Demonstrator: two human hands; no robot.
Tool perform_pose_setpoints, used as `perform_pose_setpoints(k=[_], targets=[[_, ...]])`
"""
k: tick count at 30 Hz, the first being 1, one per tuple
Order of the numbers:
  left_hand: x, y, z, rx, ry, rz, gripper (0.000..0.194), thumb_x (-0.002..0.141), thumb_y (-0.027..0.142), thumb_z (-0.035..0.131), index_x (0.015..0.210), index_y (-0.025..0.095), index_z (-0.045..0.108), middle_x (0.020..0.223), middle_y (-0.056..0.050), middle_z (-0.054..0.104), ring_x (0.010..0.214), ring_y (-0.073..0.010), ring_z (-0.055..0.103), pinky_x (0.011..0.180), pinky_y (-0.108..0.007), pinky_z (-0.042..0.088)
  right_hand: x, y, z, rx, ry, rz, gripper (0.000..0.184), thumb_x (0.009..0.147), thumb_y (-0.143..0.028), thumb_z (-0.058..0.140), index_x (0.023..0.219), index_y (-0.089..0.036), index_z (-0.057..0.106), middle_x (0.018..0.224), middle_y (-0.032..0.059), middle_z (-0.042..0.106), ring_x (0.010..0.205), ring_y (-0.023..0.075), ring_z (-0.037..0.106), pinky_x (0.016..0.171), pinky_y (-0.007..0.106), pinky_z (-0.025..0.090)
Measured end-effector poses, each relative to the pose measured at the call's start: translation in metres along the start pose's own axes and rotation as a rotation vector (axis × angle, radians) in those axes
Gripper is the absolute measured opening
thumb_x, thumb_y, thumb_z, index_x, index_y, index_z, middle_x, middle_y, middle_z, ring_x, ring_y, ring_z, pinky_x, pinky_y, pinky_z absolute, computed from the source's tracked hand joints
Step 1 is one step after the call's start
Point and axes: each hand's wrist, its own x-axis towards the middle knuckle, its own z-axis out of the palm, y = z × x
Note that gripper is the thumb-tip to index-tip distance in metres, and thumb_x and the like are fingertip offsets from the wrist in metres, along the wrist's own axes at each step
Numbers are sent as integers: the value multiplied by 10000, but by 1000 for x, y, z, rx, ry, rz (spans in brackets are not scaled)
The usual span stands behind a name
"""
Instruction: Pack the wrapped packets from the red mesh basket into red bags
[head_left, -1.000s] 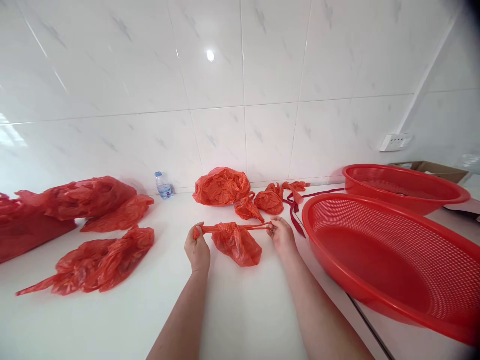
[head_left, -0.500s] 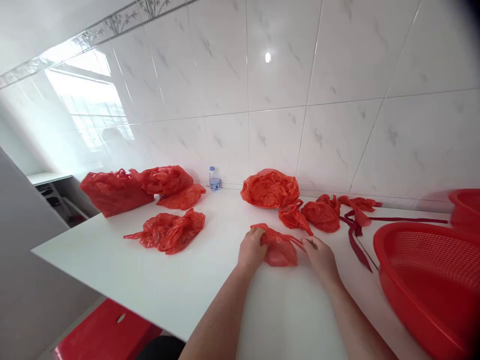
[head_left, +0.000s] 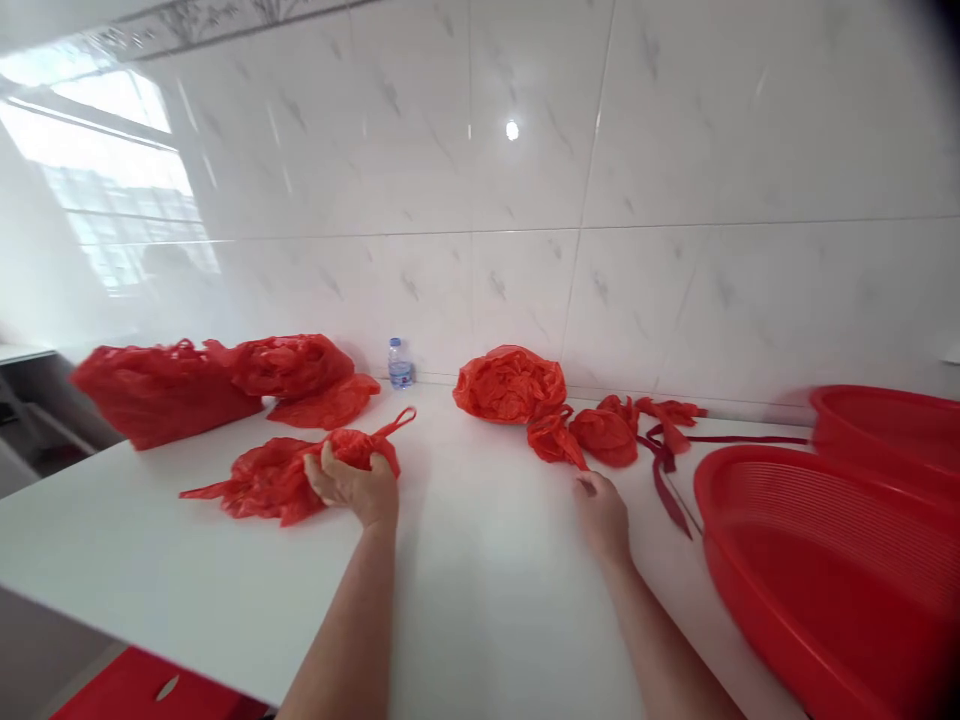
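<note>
Just right of centre in the frame, the right hand [head_left: 606, 515] touched the near tip of a small red bag [head_left: 553, 438]; whether it gripped, I could not tell. Left of centre, the left hand [head_left: 352, 487], fingers loosely parted, lay over crumpled red bags [head_left: 270, 482] on the surface [head_left: 487, 560]. Behind stood a bottle [head_left: 400, 372].

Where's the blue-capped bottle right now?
In the head view, the bottle stands left of centre by the tiled wall, beyond the left hand, between the flattened red bag and the large round red bundle.
</note>
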Motion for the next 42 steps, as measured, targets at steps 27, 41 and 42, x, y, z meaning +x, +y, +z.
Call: perform_pose_setpoints(k=[27,41,42], targets=[[-90,-7,46,-115,-1048,617,665,741,245,631,1363,239,396,1401,-125,414,1293,-306,386,1027,-497,371,-3,-12,15,-281,-154,-196,549,757,-271,581,1285,-154,486,1051,112,643,973,252,574,830,331,422],[-78,18,26,-653,-1121,-258,408,642,194,635,1051,188,645,825,-35,695,623,-153,614,555,-247,465,-11,-17,7,431,-260,-1,242,782,-394,500,679,-187,570,567,-34,524,536,117,445,518,226,332],[-75,18,26,-675,-1097,-289,391,655,213,628,1045,179,637,807,-30,689,603,-143,604,537,-239,455,-7,-14,5,443,-219,21,262,791,-415,478,712,-184,573,587,-30,529,543,117,448,519,226,340]])
